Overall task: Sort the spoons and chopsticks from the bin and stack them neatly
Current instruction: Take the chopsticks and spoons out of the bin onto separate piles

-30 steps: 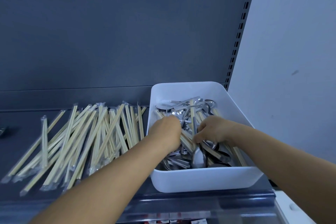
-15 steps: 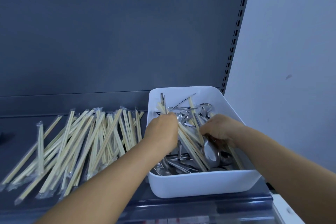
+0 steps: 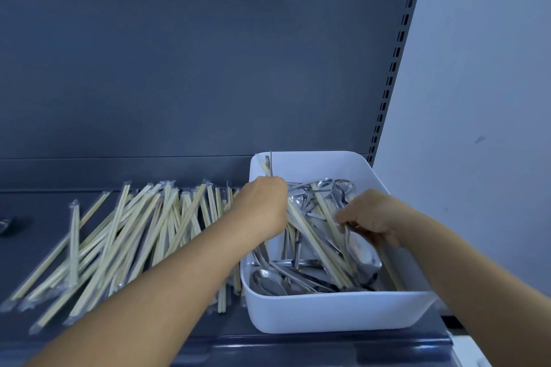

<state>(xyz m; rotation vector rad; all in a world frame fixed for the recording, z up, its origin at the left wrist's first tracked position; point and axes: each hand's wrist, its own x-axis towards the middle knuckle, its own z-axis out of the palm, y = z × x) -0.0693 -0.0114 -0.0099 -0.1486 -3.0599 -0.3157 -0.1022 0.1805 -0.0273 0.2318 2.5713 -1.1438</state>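
A white bin (image 3: 337, 317) stands on the dark shelf at the right, holding metal spoons (image 3: 269, 281) mixed with wrapped wooden chopsticks (image 3: 320, 253). My left hand (image 3: 262, 205) is over the bin's left side and grips a bundle of chopsticks whose tips stick up past the bin's far left corner. My right hand (image 3: 374, 216) is inside the bin with curled fingers pinching a chopstick or a spoon handle; which one is hidden. A loose pile of wrapped chopsticks (image 3: 125, 235) is spread on the shelf to the left of the bin.
The dark shelf back panel (image 3: 193, 74) rises right behind the bin and pile. A slotted upright (image 3: 390, 80) runs along the panel's right edge, with a pale wall beyond. A small dark object (image 3: 6, 225) lies at the far left of the shelf.
My left hand has lifted its chopstick bundle higher and toward the bin's left rim. My right hand has stayed in the bin and drawn slightly back to the right.
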